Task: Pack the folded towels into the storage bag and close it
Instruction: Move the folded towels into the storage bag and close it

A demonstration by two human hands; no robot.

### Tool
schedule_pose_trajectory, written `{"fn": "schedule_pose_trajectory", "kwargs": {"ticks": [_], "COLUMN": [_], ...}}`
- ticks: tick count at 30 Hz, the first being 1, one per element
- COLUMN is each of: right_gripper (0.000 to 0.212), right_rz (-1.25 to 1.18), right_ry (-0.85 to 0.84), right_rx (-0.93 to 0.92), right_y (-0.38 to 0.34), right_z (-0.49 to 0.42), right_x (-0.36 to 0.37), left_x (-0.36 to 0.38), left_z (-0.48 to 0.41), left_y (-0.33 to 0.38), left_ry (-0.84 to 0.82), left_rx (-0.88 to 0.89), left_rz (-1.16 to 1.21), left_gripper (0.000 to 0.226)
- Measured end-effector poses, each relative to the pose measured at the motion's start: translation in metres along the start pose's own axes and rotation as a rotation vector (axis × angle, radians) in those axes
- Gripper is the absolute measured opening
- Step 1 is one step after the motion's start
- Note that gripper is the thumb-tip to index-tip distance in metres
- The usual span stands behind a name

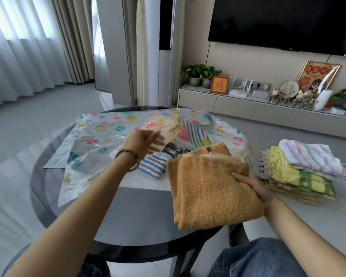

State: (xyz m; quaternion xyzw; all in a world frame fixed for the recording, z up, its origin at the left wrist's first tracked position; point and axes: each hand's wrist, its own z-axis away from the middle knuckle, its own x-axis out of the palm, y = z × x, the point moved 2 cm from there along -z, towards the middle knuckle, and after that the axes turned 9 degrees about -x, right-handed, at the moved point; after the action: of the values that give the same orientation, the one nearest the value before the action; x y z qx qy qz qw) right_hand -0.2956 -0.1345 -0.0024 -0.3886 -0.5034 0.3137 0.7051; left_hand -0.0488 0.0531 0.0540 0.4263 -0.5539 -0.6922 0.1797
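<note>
Right hand [254, 186] fingers grasp the folded orange towel [212, 188] by its right edge, with its far end at the mouth of the flower-print storage bag [100, 132] on the counter [128, 212]. More folded towels [300, 168] are stacked to the right. Left hand [148, 140] is at the bag mouth, fingers stretched but blurred, can't tell if they pinch the film. Best to lift the film wide and slide the towel in flat beside the striped towels [196, 132], fold kept intact.

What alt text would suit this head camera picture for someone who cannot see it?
A person's right hand holds a folded orange towel at a round table while the left hand, blurred, reaches to a clear flower-printed storage bag with striped towels inside. More folded towels sit stacked to the right.
</note>
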Motion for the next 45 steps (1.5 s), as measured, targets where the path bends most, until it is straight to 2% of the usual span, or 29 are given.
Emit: {"fn": "schedule_pose_trajectory", "kwargs": {"ticks": [5,10,12,16,20,22,23,24,26,28,29,31,33,35,37,41,45], "right_gripper": [0.045,0.037,0.034,0.018,0.039,0.037,0.035,0.042,0.075,0.098,0.1,0.089,0.068,0.058,0.06,0.069,0.089], "right_rz": [-0.018,-0.087,-0.126,-0.055,-0.058,0.142,0.284,0.418,0.599,0.799,0.96,1.34,1.702,1.922,1.95,1.989,1.99], "right_ry": [-0.05,-0.077,-0.047,0.075,0.009,0.066,0.155,0.232,0.326,0.431,0.469,0.431,0.167,-0.084,-0.17,-0.139,-0.033], "right_rx": [-0.04,-0.129,-0.158,-0.193,-0.232,-0.194,-0.204,-0.236,-0.319,-0.532,-0.689,-0.957,-1.069,-0.923,-0.655,-0.506,-0.297], "right_y": [-0.005,-0.018,-0.021,-0.021,-0.02,-0.006,0.001,0.008,0.023,0.035,0.041,0.053,0.069,0.077,0.076,0.071,0.071], "right_z": [-0.051,-0.115,-0.133,-0.166,-0.181,-0.181,-0.179,-0.174,-0.165,-0.153,-0.147,-0.136,-0.138,-0.152,-0.175,-0.234,-0.297], "right_x": [0.044,0.081,0.088,0.087,0.09,0.084,0.078,0.072,0.064,0.057,0.056,0.058,0.058,0.051,0.048,0.062,0.101], "left_x": [-0.031,-0.042,-0.045,-0.042,-0.044,-0.044,-0.042,-0.041,-0.039,-0.039,-0.038,-0.036,-0.034,-0.035,-0.037,-0.035,-0.038], "left_z": [-0.004,-0.002,-0.002,-0.003,-0.006,-0.007,-0.006,-0.006,-0.004,-0.003,-0.002,-0.001,-0.001,-0.002,-0.005,-0.009,-0.013], "left_y": [0.056,0.067,0.068,0.067,0.065,0.06,0.057,0.055,0.05,0.047,0.046,0.043,0.042,0.043,0.043,0.047,0.05], "left_ry": [0.186,0.344,0.355,0.32,0.34,0.315,0.302,0.293,0.287,0.282,0.275,0.255,0.242,0.236,0.209,0.112,0.052], "left_rx": [0.194,0.312,0.347,0.38,0.396,0.397,0.393,0.386,0.374,0.372,0.369,0.36,0.357,0.35,0.337,0.35,0.367], "left_rz": [0.038,-0.156,-0.165,-0.152,-0.128,-0.117,-0.116,-0.118,-0.1,-0.049,-0.038,-0.063,-0.085,-0.069,-0.03,0.046,0.088], "left_gripper": [0.027,0.038,0.037,0.031,0.029,0.03,0.031,0.032,0.031,0.03,0.03,0.027,0.025,0.025,0.027,0.033,0.032]}}
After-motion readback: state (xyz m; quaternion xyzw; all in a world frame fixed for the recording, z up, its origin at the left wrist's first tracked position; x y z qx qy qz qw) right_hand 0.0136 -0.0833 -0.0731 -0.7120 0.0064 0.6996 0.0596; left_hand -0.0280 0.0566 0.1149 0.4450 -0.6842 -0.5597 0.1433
